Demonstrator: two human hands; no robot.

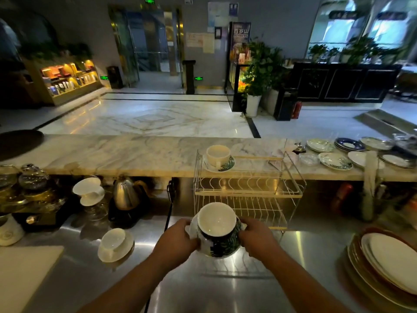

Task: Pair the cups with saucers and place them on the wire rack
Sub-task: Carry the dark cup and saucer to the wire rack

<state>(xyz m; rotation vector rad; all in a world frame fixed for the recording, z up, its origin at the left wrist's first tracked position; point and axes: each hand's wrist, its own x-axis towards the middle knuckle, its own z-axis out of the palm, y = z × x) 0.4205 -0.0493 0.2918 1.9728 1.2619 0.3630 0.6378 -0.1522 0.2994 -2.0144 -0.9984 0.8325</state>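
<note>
I hold a dark leaf-patterned cup (217,224) on its matching saucer (222,249) just above the steel counter, in front of the wire rack (248,190). My left hand (178,240) grips the saucer's left edge and my right hand (257,236) grips its right edge. On the rack's top tier, at the left, a cream cup (217,155) sits on a leaf-patterned saucer (225,167). A plain white cup on a white saucer (115,245) rests on the counter to my left.
Several loose saucers (336,161) lie on the marble ledge at the right. A stack of large plates (383,265) fills the counter's right edge. A steel kettle (126,193), glass teapots (31,179) and a white dripper (89,190) stand at the left.
</note>
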